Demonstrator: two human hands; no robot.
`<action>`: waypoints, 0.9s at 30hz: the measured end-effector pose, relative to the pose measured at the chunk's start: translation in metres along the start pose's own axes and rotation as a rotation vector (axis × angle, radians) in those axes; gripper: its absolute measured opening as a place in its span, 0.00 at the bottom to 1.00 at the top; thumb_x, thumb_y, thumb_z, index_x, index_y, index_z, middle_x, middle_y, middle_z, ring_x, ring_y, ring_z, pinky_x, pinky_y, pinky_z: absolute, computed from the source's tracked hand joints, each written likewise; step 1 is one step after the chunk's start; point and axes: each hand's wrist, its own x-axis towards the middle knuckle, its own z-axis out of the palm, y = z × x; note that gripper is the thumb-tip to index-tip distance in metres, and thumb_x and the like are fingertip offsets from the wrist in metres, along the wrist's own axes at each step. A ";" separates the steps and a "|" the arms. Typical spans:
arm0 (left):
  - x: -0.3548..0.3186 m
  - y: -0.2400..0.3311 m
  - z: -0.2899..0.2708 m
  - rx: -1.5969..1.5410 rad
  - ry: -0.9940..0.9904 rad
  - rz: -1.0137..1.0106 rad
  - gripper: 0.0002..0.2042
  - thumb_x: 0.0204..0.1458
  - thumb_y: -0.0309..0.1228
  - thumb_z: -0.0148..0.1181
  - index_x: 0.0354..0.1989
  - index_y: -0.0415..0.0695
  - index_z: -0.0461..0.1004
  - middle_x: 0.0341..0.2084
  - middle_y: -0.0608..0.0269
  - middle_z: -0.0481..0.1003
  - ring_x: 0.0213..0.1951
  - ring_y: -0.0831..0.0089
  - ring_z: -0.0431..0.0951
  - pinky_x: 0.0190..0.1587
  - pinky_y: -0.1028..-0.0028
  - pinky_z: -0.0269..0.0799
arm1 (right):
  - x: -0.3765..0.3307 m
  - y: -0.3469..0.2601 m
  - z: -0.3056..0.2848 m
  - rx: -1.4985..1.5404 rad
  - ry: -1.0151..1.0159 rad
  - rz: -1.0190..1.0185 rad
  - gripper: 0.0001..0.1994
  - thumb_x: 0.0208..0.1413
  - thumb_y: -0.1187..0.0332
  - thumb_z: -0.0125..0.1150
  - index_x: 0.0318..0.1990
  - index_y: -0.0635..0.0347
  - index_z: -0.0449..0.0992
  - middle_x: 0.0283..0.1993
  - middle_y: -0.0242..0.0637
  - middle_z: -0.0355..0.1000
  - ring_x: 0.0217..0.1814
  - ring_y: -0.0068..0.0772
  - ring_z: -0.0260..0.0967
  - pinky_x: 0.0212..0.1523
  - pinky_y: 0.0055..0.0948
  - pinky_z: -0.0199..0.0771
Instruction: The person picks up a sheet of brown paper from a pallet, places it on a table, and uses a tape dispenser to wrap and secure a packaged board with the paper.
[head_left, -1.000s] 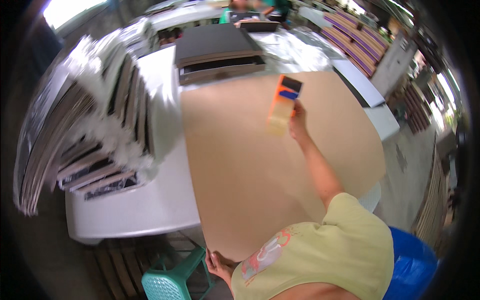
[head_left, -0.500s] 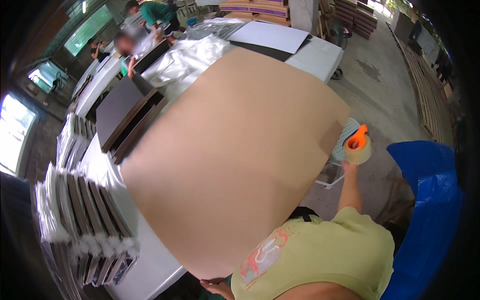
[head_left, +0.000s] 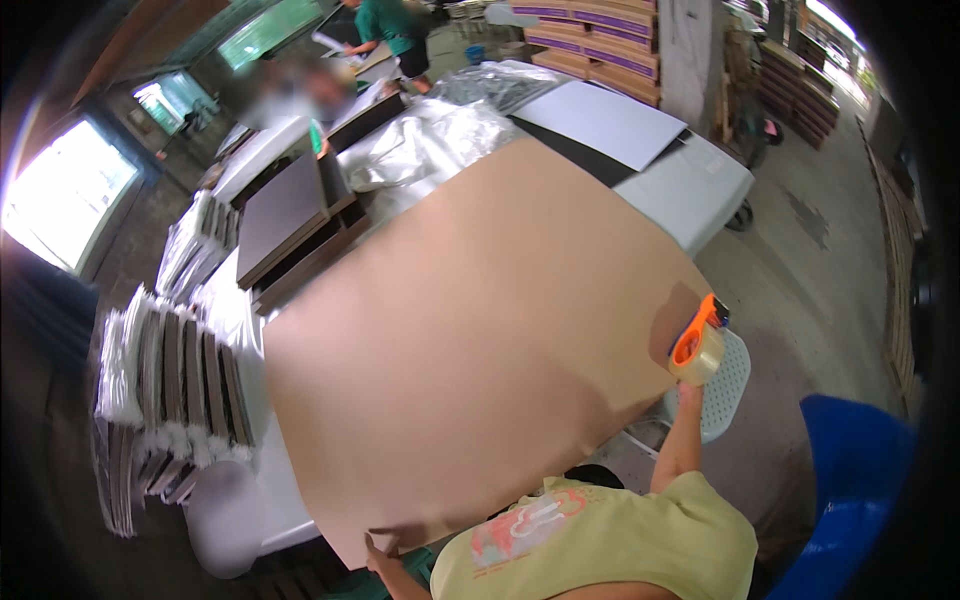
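Observation:
A large brown cardboard sheet (head_left: 480,340) covers most of the table in front of me. At its near left corner my left hand (head_left: 380,553) grips the edge, some fingers hidden from sight. My right hand (head_left: 688,388) holds a tape dispenser (head_left: 686,348) with an orange handle and a wide roll of clear yellowish tape (head_left: 708,358). The dispenser is over the sheet's right edge and casts a shadow on it; whether it touches the sheet I cannot tell.
Dark panels (head_left: 285,215) lie beyond the sheet's left side, by crumpled clear plastic film (head_left: 430,145). Plastic-wrapped stacks (head_left: 185,380) line the left. A pale perforated stool (head_left: 730,385) stands right, near a blue tarp (head_left: 850,480). Other people work at the back, one in green (head_left: 385,30).
My right hand has brought the tape dispenser inward over the sheet's right edge. My left hand remains at the near corner, now with more of it showing. The view has shifted.

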 end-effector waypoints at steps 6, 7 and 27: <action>0.036 -0.022 -0.020 -0.328 -0.428 -0.104 0.30 0.41 0.56 0.59 0.46 0.45 0.68 0.42 0.62 0.71 0.50 0.63 0.68 0.49 0.61 0.66 | -0.047 -0.175 0.109 -0.393 -0.047 -0.312 0.14 0.42 0.69 0.64 0.38 0.64 0.74 0.33 0.39 0.73 0.33 0.33 0.71 0.36 0.28 0.70; 0.040 -0.028 -0.018 -0.335 -0.460 -0.037 0.32 0.41 0.57 0.59 0.48 0.46 0.67 0.45 0.63 0.70 0.51 0.63 0.67 0.52 0.62 0.64 | -0.055 -0.193 0.127 -0.537 -0.075 -0.455 0.15 0.40 0.71 0.64 0.38 0.66 0.74 0.32 0.41 0.74 0.34 0.32 0.71 0.37 0.28 0.70; -0.025 0.003 0.078 -0.598 0.294 0.724 0.24 0.39 0.13 0.61 0.44 0.39 0.58 0.38 0.48 0.68 0.36 0.61 0.73 0.41 0.61 0.75 | 0.046 -0.140 0.153 -0.039 -0.048 -0.465 0.10 0.51 0.68 0.55 0.38 0.64 0.72 0.35 0.35 0.71 0.33 0.26 0.67 0.35 0.25 0.68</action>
